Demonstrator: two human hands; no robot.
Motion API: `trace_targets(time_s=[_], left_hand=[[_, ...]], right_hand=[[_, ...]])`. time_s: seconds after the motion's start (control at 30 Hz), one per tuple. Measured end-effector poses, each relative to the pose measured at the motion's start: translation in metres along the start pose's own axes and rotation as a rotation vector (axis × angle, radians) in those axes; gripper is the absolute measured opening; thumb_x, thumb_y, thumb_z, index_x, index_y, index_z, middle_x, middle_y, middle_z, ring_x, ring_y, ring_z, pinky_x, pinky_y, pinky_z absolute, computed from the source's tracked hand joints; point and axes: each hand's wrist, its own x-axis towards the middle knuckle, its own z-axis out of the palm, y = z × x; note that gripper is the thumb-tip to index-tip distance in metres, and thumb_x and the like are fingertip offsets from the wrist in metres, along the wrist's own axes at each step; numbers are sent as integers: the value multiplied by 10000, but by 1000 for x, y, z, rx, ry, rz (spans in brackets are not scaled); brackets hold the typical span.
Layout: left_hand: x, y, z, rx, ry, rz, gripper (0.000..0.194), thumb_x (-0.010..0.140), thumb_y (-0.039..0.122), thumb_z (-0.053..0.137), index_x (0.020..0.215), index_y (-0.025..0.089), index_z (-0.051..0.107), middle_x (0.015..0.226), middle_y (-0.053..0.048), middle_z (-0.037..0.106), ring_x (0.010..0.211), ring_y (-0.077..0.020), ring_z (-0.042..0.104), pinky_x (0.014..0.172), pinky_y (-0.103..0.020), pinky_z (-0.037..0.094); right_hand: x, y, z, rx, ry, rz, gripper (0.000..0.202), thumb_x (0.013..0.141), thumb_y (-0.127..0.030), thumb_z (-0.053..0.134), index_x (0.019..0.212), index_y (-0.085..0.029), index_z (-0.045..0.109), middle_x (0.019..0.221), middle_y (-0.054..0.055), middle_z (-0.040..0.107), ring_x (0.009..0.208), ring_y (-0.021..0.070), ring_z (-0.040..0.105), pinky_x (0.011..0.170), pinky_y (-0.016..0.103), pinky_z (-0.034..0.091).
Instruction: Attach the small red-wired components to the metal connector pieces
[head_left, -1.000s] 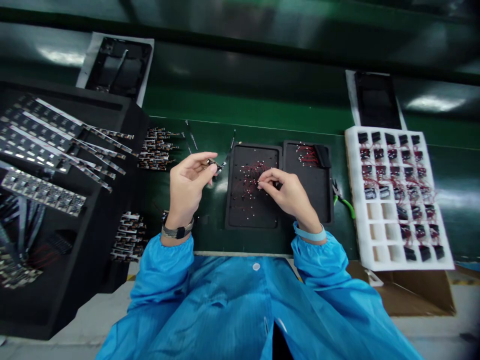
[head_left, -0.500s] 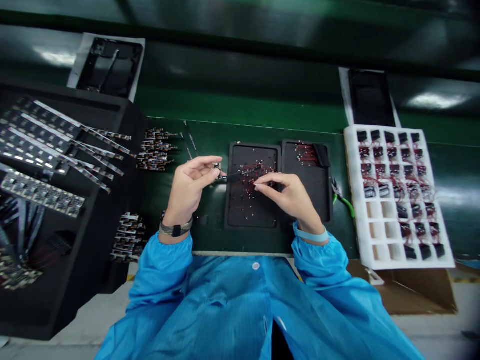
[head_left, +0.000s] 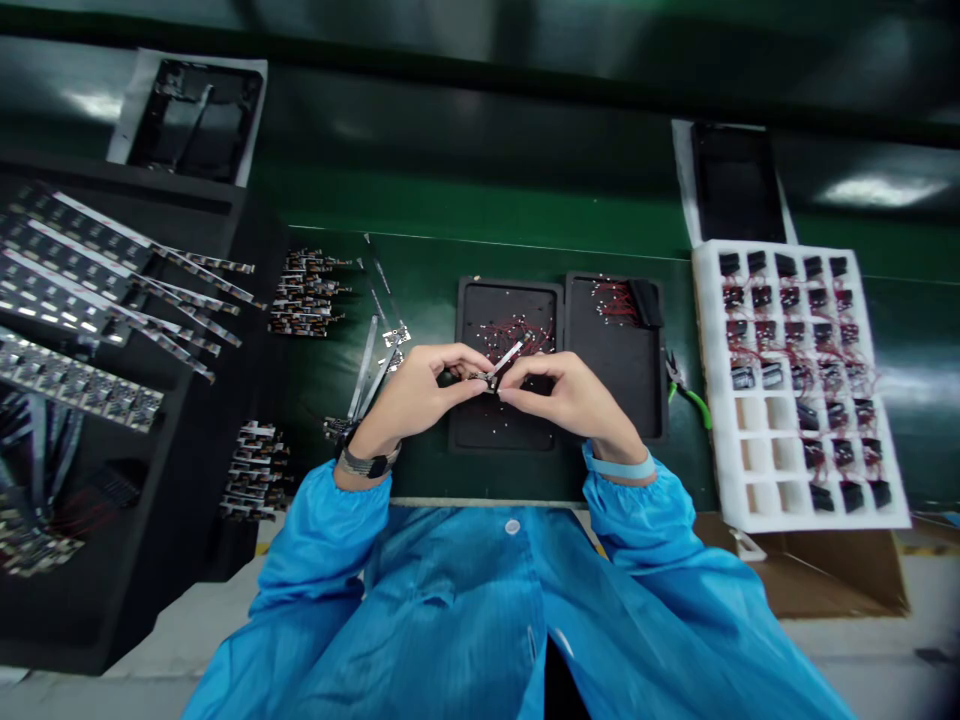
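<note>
My left hand [head_left: 424, 400] is closed, pinching a small circuit board [head_left: 491, 381] with a pale flat flex cable [head_left: 508, 356] sticking up from it to the right. Against the board's right side, the thumb and fingertips of my right hand [head_left: 559, 395] are pressed together; whatever they pinch is too small to make out. Both hands are over the front part of a shallow black tray [head_left: 464, 425], where a loose pile of red-wired parts [head_left: 517, 330] lies. Behind my left hand, several boards with flex cables [head_left: 363, 365] rest on the green table.
A second black tray [head_left: 611, 400] holds more red wires and a black piece. Green-handled pliers [head_left: 688, 390] lie beside it, left of a white foam tray [head_left: 765, 455] of wired black parts. Stacked flex boards [head_left: 307, 295] and a black bin [head_left: 187, 400] stand left.
My left hand has moved right over the tray with the board, meeting my right hand, which shifted slightly left and down. Flex-cable boards behind the left hand are now uncovered.
</note>
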Motion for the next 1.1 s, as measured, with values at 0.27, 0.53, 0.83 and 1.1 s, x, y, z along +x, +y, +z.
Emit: trace_targets(time_s=[0.27,0.53,0.83,1.1], left_hand=[[-1,2,-1,88,-87,-22,101,886,215,770,978,212,812,928,-47,793,845,-192,706,805,-329,532],[-2,6,3,151,-89,-53,83,879,187,744,932,210,804,885,-35,786,798,-189,696,762,-321,530],[-2,2,0,164,-92,-64,66,881,218,754,917,221,810,897,-38,799,815,-202,717,760,-333,533],[-3,0,-4,128,-111,-93,72,867,230,780,925,219,822,868,-39,802,820,-207,734,790,-344,537]], right_hand=[[2,5,2,18,-59,39,128,900,-287,743,843,-175,768,789,21,760,732,164,689,736,287,544],[2,12,6,-8,-63,104,119,883,-271,731,823,-173,762,763,18,749,704,160,666,703,289,526],[2,9,8,-12,-70,128,134,897,-296,725,835,-186,770,779,15,764,718,166,687,725,297,535],[3,7,8,14,-89,122,135,899,-303,742,832,-191,776,797,16,777,758,180,710,774,312,543]])
